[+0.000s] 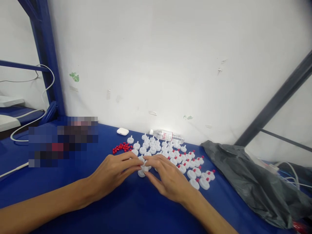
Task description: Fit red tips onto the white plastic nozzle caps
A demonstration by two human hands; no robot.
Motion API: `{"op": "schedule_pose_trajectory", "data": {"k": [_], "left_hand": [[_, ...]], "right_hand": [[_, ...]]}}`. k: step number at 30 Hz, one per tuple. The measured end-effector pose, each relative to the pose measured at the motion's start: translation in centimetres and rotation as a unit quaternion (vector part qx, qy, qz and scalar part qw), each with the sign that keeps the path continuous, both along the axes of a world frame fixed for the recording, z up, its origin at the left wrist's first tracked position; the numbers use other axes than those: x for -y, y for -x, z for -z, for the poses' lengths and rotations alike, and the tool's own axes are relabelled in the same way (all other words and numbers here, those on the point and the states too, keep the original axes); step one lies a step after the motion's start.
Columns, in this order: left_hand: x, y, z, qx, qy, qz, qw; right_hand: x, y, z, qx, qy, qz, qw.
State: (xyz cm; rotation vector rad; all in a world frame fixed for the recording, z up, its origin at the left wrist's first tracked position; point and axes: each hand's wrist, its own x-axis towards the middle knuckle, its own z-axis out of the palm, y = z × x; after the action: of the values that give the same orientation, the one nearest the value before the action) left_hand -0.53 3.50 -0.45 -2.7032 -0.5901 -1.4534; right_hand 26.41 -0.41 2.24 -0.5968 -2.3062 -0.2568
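Note:
My left hand (114, 168) and my right hand (169, 175) meet at the middle of the blue surface. Between their fingertips is a white spout cap (145, 168), round with a narrow nozzle. My right thumb and fingers close around it from the right; my left fingers pinch at its left side, partly hiding it. Whether a red tip sits between the fingers cannot be made out. Just below, another white cap (141, 174) lies by the fingertips. Small red tips (123, 148) are heaped beyond my left hand. White caps with red tips (204, 183) lie right of my right hand.
Several white caps without red tips (152, 150) stand beyond my hands. A clear plastic bottle (167, 135) lies along the wall near a white earbud case (122, 131). Dark grey cloth (253, 182) covers the right edge. A white cable (17, 138) runs at left.

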Motion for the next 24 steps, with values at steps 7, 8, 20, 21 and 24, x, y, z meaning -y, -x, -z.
{"op": "schedule_pose_trajectory", "data": {"k": [7, 8, 20, 21, 24], "left_hand": [[-0.57, 0.39, 0.27, 0.002, -0.006, -0.022, 1.0], [-0.55, 0.43, 0.33, 0.003, -0.006, -0.022, 1.0], [0.04, 0.1, -0.42, 0.028, 0.03, 0.01, 0.999], [0.11, 0.09, -0.52, 0.03, 0.03, 0.009, 0.999], [0.24, 0.1, -0.6, 0.033, 0.033, 0.015, 0.999]], "right_hand": [[0.24, 0.06, -0.16, -0.013, -0.025, -0.001, 1.0], [0.28, 0.03, -0.23, -0.014, -0.027, 0.001, 1.0], [0.51, -0.12, -0.53, -0.024, -0.022, 0.007, 0.999], [0.54, -0.13, -0.59, -0.025, -0.025, 0.01, 0.999], [0.57, -0.06, -0.69, -0.024, -0.033, 0.007, 0.999]]}}
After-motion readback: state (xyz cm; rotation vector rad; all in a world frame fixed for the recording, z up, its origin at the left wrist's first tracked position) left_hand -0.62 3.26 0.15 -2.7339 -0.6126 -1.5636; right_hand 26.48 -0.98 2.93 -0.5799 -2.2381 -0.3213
